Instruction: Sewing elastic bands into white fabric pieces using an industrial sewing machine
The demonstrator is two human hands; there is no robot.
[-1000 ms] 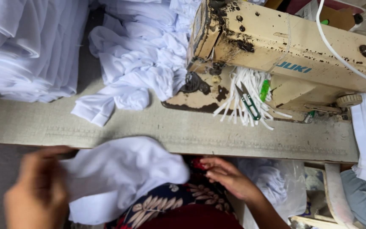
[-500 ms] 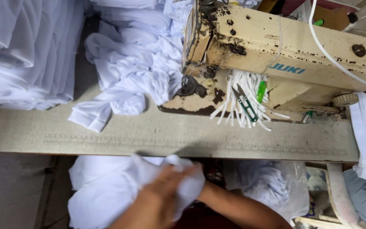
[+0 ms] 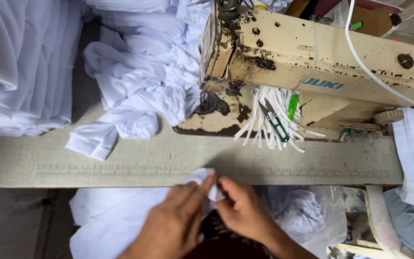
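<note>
Here, looking down from the head camera, I see both of my hands meeting at the near edge of the desk, a long grey worn surface. My left hand and my right hand are each closed in a pinch on a small fold of white cloth, fingertips nearly touching each other just at the desk's edge. The rest of that cloth hangs below the edge, over my lap, spreading to the left. Behind it on the desk sits an old cream sewing machine, its paint chipped and stained dark. A bundle of white strips hangs from the machine's front, with a small pair of thread snips and a green marker lying among them. To the left of the machine lies a crumpled heap of white garments, and further left a neat stack of folded white fabric. A white cable crosses the machine's top right
</note>
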